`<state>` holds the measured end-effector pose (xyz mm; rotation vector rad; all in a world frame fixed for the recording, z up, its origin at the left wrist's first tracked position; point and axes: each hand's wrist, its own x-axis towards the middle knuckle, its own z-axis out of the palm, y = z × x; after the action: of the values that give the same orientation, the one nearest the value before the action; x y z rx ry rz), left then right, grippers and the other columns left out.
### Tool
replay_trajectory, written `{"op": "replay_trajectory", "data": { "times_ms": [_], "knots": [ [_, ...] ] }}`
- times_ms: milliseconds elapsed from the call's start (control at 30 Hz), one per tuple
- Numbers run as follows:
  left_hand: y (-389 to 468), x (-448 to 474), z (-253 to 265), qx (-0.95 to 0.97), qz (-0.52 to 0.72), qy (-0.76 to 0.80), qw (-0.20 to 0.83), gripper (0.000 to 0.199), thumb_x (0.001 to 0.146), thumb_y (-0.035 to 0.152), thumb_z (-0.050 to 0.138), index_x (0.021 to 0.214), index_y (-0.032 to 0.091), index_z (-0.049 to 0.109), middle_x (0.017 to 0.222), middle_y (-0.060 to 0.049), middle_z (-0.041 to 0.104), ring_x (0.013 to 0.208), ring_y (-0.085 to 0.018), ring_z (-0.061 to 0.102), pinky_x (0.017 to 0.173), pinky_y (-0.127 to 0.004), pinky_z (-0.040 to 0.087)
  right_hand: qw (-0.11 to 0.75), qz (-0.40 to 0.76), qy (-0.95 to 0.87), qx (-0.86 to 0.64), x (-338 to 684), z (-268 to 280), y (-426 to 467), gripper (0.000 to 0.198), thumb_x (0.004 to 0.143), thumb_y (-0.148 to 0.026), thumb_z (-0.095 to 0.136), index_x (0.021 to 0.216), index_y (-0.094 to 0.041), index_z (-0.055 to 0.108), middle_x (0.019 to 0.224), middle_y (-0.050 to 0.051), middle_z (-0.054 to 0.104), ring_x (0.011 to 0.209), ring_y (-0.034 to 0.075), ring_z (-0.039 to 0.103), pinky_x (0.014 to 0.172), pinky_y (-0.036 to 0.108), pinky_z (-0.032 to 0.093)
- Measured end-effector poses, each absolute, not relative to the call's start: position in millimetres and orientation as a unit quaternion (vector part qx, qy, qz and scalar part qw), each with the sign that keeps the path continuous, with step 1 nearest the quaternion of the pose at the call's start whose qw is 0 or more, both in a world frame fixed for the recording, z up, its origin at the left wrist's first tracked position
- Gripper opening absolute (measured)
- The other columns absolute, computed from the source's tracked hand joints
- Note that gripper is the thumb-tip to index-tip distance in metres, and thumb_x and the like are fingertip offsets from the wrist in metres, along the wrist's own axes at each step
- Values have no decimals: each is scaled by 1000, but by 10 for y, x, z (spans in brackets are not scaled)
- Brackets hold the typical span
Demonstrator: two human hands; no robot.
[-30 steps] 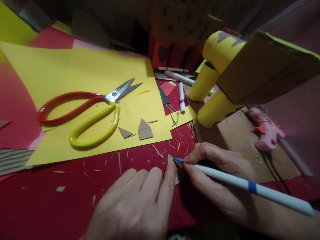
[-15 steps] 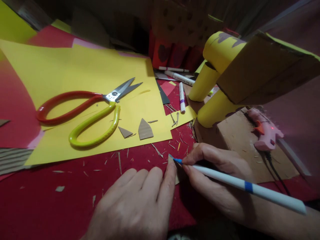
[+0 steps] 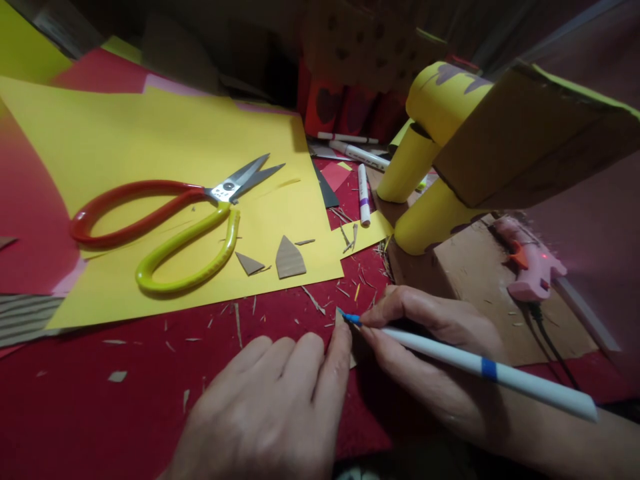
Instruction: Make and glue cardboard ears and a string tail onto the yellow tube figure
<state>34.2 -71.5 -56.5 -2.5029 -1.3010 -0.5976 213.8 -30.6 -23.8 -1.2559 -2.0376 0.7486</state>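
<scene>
One red bench (image 3: 85, 420) carries everything, its barest stretch at seven to eight o'clock. On it, toward ten o'clock, lies a yellow sheet (image 3: 200, 133). A cardboard model with yellow tubes (image 3: 530, 140) stands at two o'clock. Scissors (image 3: 228, 192) rest on the sheet toward nine o'clock, blades parted and pointing to two o'clock. Between six and seven o'clock, the left hand (image 3: 280, 400) presses down with its forefinger; its thumb is hidden, so I cannot tell how that grip stands. The right hand (image 3: 435, 340), at four o'clock, keeps a tight grip, pinching a white pen (image 3: 470, 361). A pink glue gun (image 3: 533, 270) sits at three o'clock. Smallest, near six o'clock, a cardboard piece (image 3: 339, 318) lies under the forefinger, the pen's blue tip at its upper end.
</scene>
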Motion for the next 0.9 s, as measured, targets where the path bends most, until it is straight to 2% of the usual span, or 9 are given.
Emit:
{"op": "replay_trajectory", "data": {
  "times_ms": [300, 567, 733, 900],
  "knots": [
    [-711, 327, -571, -866, -208, -437, 128, 39, 88, 16, 44, 124, 5, 55, 77, -6, 65, 66, -22, 56, 63, -36, 39, 290, 252, -782, -490, 2161, -245, -341, 15, 78, -6, 59, 72, -20, 60, 58, -5, 60, 46, 6, 53, 43, 16, 39],
    [-710, 353, -622, -850, -233, -448, 148, 39, 86, 13, 46, 123, 5, 55, 75, -5, 65, 65, -22, 55, 63, -36, 38, 273, 242, -791, -491, 2176, -238, -340, 17, 76, -3, 59, 71, -19, 59, 58, -6, 59, 46, 5, 50, 43, 15, 37],
    [-705, 353, -631, -847, -244, -448, 148, 36, 88, 14, 45, 121, 6, 57, 74, -4, 64, 64, -22, 54, 63, -36, 38, 307, 231, -778, -497, 2166, -264, -343, 17, 75, -4, 58, 68, -19, 57, 55, -6, 57, 43, 4, 47, 42, 15, 36],
    [-709, 351, -615, -849, -233, -452, 143, 38, 87, 14, 45, 123, 6, 56, 74, -4, 64, 63, -21, 54, 62, -36, 39, 310, 255, -769, -498, 2148, -242, -335, 13, 79, -8, 61, 73, -20, 61, 60, -5, 62, 46, 6, 53, 42, 16, 38]
  ]
}}
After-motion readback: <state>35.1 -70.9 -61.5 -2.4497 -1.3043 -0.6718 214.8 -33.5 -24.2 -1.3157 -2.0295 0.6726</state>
